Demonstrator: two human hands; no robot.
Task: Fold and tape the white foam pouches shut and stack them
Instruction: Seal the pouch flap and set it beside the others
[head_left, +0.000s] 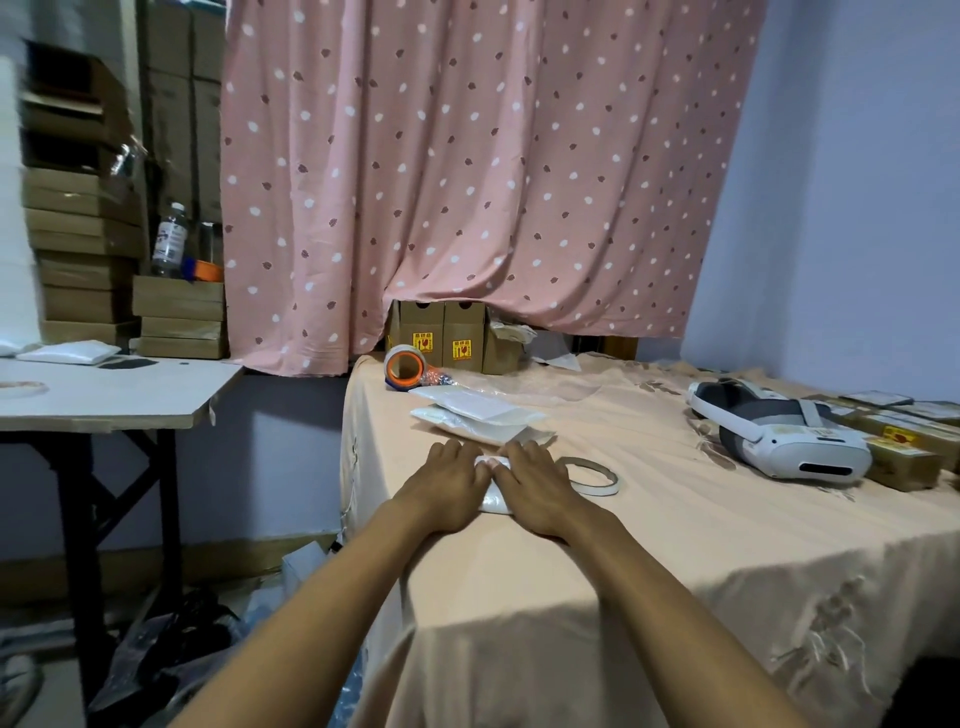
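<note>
A white foam pouch (494, 501) lies on the peach tablecloth, mostly covered by my hands. My left hand (447, 488) rests flat on its left part and my right hand (535, 491) on its right part, thumbs nearly touching over it. Just beyond my fingers sits a stack of white foam pouches (480, 418). A thin roll of white tape (592, 475) lies flat on the cloth right beside my right hand. Whether the pouch under my hands is folded or taped is hidden.
An orange tape dispenser (404, 368) stands at the table's far left corner. A white headset (779, 434) and small brown boxes (904, 441) occupy the right side. To the left, a white folding table (104, 395) holds another white pouch (67, 352). Cardboard boxes are stacked behind it.
</note>
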